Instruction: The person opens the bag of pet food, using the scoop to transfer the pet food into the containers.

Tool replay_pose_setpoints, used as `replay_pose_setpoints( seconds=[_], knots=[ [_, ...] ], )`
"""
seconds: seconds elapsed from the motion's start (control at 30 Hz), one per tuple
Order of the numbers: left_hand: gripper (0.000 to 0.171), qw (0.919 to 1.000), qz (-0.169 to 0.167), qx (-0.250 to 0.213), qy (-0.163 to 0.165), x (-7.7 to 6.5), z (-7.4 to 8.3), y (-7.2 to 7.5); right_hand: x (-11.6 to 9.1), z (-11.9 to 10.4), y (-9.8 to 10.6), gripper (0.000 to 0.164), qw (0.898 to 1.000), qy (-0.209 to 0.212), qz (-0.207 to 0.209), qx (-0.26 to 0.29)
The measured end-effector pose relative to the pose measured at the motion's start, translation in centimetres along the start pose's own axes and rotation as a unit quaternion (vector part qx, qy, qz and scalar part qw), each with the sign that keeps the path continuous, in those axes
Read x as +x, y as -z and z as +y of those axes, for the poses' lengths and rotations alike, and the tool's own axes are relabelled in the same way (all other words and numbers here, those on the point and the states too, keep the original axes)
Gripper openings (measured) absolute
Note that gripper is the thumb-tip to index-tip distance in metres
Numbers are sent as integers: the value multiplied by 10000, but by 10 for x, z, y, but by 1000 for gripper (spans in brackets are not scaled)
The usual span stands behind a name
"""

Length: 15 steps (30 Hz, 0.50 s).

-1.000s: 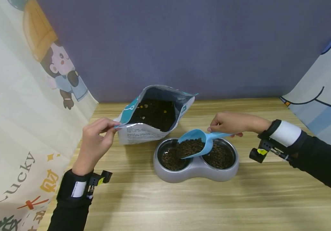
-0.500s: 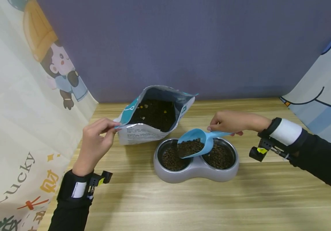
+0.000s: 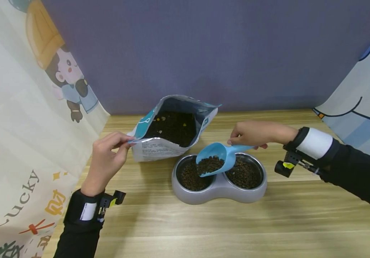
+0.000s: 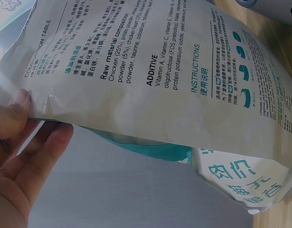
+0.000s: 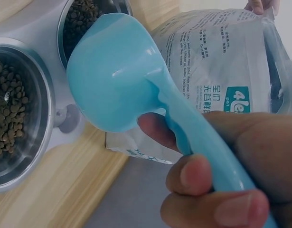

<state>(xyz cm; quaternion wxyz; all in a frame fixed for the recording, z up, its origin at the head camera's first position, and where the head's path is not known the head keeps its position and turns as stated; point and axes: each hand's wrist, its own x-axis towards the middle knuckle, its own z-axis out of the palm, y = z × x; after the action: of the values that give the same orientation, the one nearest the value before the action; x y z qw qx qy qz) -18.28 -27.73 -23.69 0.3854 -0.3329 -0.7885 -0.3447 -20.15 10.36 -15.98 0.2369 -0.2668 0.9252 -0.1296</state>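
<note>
My right hand (image 3: 257, 132) grips the handle of a light blue scoop (image 3: 229, 161), fingers curled round it in the right wrist view. The scoop holds brown kibble and tilts over the left bowl of a grey double pet bowl (image 3: 218, 190). Kibble lies in both metal bowls (image 5: 27, 52). Behind the left bowl stands an open pet food bag (image 3: 159, 150) with dark contents. At the bag's left corner, my left hand (image 3: 109, 156) pinches the rim between thumb and fingers. The left wrist view shows printed text on the bag (image 4: 136, 71) beside that hand (image 4: 22, 147).
A light wooden table (image 3: 204, 229) carries the bowl and bag. At its back rises a dark blue-grey panel (image 3: 204, 53). Printed cloths hang on the left (image 3: 17, 118) and right sides.
My right hand has shifted slightly left with the scoop, which is tipped more. The heap in the scoop looks smaller. My left hand and the bag have stayed in place.
</note>
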Motion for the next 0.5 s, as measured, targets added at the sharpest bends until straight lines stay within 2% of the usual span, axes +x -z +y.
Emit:
replay_pose_setpoints(
  seconds=[0.33, 0.5],
  knots=[
    [24, 10000, 21, -2, -15, 0, 0, 0, 1, -17, 2, 38, 9992, 81, 55, -386],
    [24, 10000, 46, -36, -23, 0, -1, 0, 2, -27, 1, 35, 9978, -28, 171, -643]
  ],
)
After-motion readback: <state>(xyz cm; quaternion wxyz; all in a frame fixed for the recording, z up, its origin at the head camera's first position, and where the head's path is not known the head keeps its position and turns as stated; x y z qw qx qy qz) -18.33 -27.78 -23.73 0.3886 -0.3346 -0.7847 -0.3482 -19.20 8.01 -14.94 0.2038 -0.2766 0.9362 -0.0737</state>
